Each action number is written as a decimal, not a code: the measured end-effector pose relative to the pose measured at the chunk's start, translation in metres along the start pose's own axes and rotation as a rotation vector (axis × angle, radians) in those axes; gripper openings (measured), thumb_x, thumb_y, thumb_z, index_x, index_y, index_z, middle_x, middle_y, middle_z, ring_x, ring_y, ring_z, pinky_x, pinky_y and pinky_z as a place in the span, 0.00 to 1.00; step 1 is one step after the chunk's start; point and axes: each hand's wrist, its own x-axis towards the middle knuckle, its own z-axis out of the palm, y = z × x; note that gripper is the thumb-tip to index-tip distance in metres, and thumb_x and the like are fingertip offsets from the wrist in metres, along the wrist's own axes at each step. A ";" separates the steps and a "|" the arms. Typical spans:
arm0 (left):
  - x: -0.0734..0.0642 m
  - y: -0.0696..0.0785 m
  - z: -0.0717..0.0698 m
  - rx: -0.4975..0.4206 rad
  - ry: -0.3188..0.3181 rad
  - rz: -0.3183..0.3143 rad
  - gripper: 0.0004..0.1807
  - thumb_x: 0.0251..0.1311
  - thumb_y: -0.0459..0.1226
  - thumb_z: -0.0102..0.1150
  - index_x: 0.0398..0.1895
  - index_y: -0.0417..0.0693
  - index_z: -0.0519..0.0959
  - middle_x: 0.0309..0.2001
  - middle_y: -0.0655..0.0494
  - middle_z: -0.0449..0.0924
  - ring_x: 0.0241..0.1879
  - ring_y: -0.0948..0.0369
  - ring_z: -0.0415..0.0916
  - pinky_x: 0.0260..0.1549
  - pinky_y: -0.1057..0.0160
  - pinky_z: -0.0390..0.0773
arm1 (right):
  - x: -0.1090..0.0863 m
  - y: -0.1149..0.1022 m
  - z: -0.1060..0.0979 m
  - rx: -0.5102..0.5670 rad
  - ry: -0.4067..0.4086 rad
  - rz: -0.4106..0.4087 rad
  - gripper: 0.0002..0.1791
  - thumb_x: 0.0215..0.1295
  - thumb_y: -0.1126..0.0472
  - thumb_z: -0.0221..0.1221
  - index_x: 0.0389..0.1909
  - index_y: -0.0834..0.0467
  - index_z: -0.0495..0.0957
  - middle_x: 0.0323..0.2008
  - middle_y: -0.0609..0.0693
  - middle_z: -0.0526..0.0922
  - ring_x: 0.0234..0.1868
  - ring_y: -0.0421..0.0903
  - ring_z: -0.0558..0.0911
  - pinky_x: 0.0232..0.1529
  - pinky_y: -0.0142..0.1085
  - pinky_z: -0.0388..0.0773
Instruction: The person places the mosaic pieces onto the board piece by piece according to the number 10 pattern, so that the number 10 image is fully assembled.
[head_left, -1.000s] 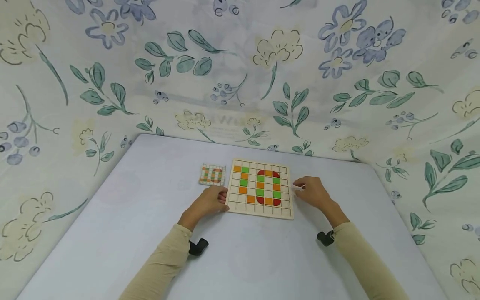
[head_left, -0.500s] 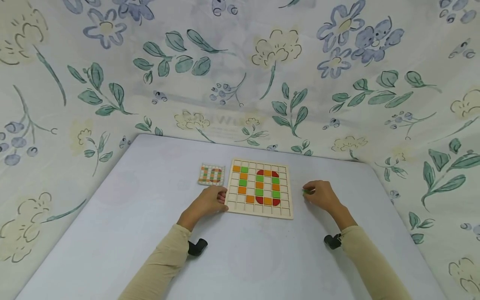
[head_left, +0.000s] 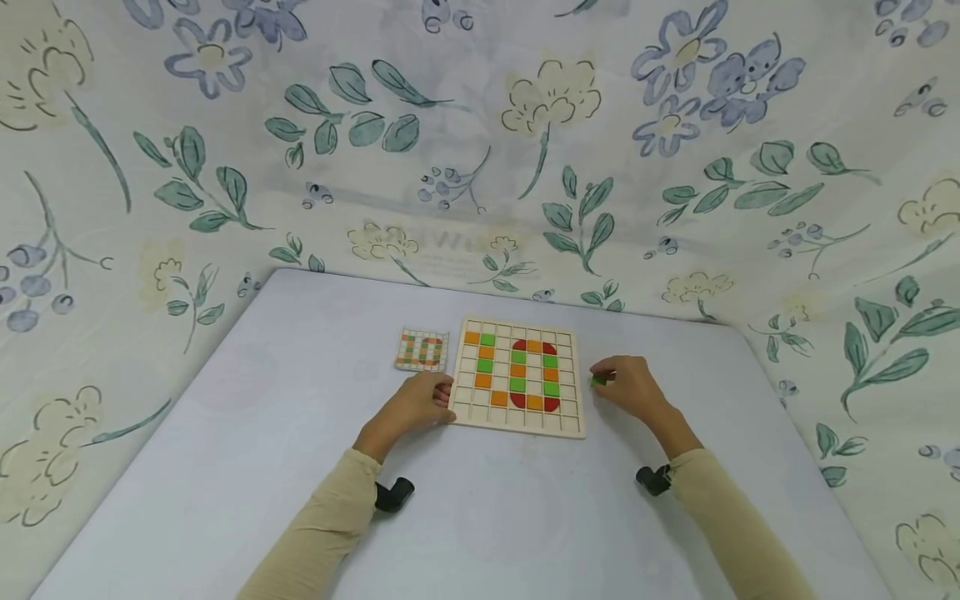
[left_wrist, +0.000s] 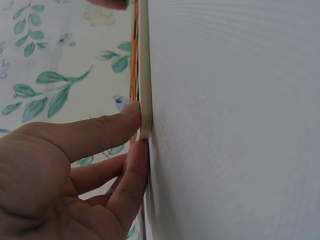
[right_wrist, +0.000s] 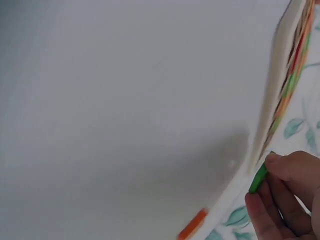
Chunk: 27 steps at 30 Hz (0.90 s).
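Observation:
A wooden grid board [head_left: 480,410] lies on the table, with orange, green and red tiles set into it in the shape of a 1 and a 0. My left hand [head_left: 416,402] holds the board's left edge; in the left wrist view its thumb [left_wrist: 112,129] is on the upper face and a finger is against the edge below. Just off the board's right side, my right hand [head_left: 632,387] pinches a green square tile [right_wrist: 259,178] between thumb and fingers. The tile is tilted and raised off the table.
A small pattern card [head_left: 422,350] showing a matching coloured grid lies left of the board. An orange tile [right_wrist: 192,224] appears on the table in the right wrist view. Floral cloth [head_left: 450,167] hangs around the table [head_left: 495,517].
My right hand moved away from the board to the right, came up with the green tile, then returned left toward the board's edge. My left hand stays at the board's edge.

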 end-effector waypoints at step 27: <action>-0.002 0.000 -0.003 -0.015 -0.006 0.036 0.31 0.47 0.26 0.73 0.57 0.29 0.73 0.40 0.50 0.77 0.40 0.57 0.74 0.43 0.60 0.77 | 0.039 -0.129 0.083 0.004 -0.226 -0.328 0.12 0.56 0.66 0.68 0.42 0.63 0.86 0.37 0.48 0.86 0.39 0.40 0.82 0.44 0.32 0.79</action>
